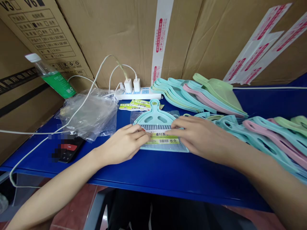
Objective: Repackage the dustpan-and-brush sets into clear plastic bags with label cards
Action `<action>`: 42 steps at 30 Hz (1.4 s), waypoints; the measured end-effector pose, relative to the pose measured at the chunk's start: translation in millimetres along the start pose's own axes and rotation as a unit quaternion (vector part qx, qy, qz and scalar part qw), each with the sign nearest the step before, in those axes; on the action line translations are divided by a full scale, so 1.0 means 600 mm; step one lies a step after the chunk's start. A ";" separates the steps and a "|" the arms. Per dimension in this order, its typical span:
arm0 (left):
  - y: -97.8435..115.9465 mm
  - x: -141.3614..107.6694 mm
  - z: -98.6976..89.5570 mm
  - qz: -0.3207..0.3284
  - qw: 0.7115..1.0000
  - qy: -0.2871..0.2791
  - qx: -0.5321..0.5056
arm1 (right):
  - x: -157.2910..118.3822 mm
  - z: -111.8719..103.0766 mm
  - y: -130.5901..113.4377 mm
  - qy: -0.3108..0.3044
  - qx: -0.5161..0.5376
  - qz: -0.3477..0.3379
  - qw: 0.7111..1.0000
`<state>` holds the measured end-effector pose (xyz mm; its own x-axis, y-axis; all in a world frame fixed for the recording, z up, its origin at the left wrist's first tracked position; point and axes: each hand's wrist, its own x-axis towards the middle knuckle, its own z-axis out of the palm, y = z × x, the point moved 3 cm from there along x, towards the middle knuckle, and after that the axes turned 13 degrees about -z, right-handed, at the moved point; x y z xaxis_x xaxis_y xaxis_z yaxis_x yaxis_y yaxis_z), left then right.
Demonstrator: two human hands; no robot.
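A light-blue dustpan (155,111) lies flat on the table in front of me, handle pointing away. A matching brush with grey bristles (150,127) sits in it. Across them is a yellow-green and white label card (161,135) with a barcode. Clear plastic film (136,116) shows around the dustpan's upper edges. My left hand (127,142) has its fingers closed at the card's left end. My right hand (201,135) is bent over the card's right end and the pan's right side, fingers curled and partly hiding the print. The fingertips' exact grip is partly hidden.
Stacked dustpans (192,92) lie at the back right, and several brushes (266,131) in front of them. More label cards (134,105) lie by a power strip (144,93). Clear bags (86,111), a bottle (56,81), a phone (72,150) and white cables are left. Cardboard boxes (124,35) stand behind.
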<state>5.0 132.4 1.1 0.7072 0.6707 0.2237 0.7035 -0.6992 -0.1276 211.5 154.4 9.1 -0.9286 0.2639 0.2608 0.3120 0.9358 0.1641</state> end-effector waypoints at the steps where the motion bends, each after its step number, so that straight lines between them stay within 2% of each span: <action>1: -0.002 0.000 -0.003 -0.004 1.000 0.010 0.000 | -0.003 -0.002 0.005 -0.005 -0.008 0.012 1.000; 5: -0.016 0.001 -0.007 -0.045 0.998 0.028 0.039 | -0.017 -0.006 0.024 -0.028 -0.020 0.095 0.995; 10: -0.044 0.000 0.003 -0.179 0.982 0.024 0.053 | -0.025 -0.001 0.035 -0.022 0.047 0.206 0.977; 15: -0.064 0.000 0.020 -0.275 0.957 -0.037 -0.090 | -0.023 0.004 0.034 -0.035 0.110 0.227 0.967; 19: -0.073 0.004 0.028 -0.310 0.920 -0.067 -0.232 | -0.017 0.000 0.029 -0.033 0.160 0.249 0.955; 22: -0.078 0.005 0.024 -0.320 0.896 -0.067 -0.300 | -0.015 -0.007 0.031 -0.032 0.223 0.297 0.928; 24: -0.078 0.005 0.020 -0.319 0.888 -0.072 -0.323 | -0.017 -0.011 0.032 -0.001 0.274 0.327 0.905; 26: -0.077 0.004 0.015 -0.317 0.884 -0.080 -0.333 | -0.023 -0.009 0.031 0.066 0.352 0.349 0.866; 28: -0.075 0.003 0.012 -0.313 0.881 -0.088 -0.344 | -0.032 0.000 0.023 0.146 0.458 0.374 0.793; 31: -0.068 0.002 0.012 -0.311 0.869 -0.101 -0.371 | -0.048 0.021 -0.001 0.258 0.570 0.417 0.659; 33: -0.061 0.003 0.013 -0.304 0.864 -0.106 -0.388 | -0.053 0.031 -0.022 0.308 0.599 0.420 0.609; 35: -0.053 0.004 0.013 -0.290 0.860 -0.106 -0.406 | -0.049 0.038 -0.043 0.327 0.617 0.400 0.594; 38: -0.040 0.005 0.013 -0.268 0.855 -0.106 -0.430 | -0.033 0.047 -0.065 0.324 0.637 0.382 0.586; 42: -0.025 0.005 0.008 -0.236 0.858 -0.107 -0.443 | -0.016 0.059 -0.071 0.349 0.646 0.381 0.562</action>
<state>-3.1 145.7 -0.8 0.4227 0.8944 -0.1462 0.6515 -0.1877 0.7351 200.4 120.3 -33.9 -0.1787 0.9692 0.1697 -0.2584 0.1201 -0.9585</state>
